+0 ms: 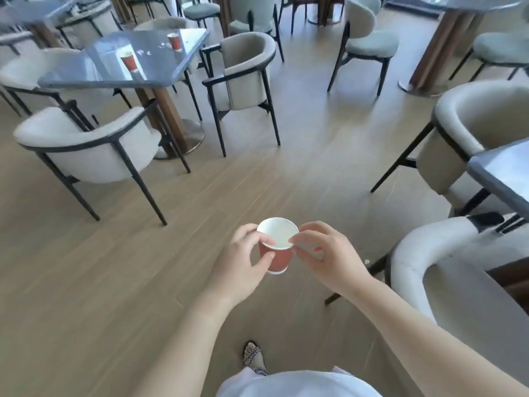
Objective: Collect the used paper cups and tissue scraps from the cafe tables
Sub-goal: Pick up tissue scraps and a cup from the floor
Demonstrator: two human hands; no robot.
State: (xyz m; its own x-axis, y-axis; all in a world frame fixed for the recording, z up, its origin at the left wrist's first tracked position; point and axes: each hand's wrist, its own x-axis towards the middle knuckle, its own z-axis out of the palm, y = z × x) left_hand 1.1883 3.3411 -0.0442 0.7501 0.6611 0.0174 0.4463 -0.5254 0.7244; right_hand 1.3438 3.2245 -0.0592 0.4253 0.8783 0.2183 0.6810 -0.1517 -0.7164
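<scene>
Wood floor (143, 267) below; cup (277, 247) gripped between left hand (243, 265), right hand (329, 256).

A single wide-angle view, worn on the person's head, faces forward and tilts steeply down. Closest to the lens, at the bottom edge, are a white garment (300, 385) and a sandalled foot (254, 358) on the wooden floor (114, 267). Both forearms run up from there to the left hand (243, 262) and right hand (329, 253), which meet at a paper cup (276, 245) near the middle. A grey counter (160, 61) lies well off at upper left, and another counter (503, 173) is cut by the right edge
</scene>
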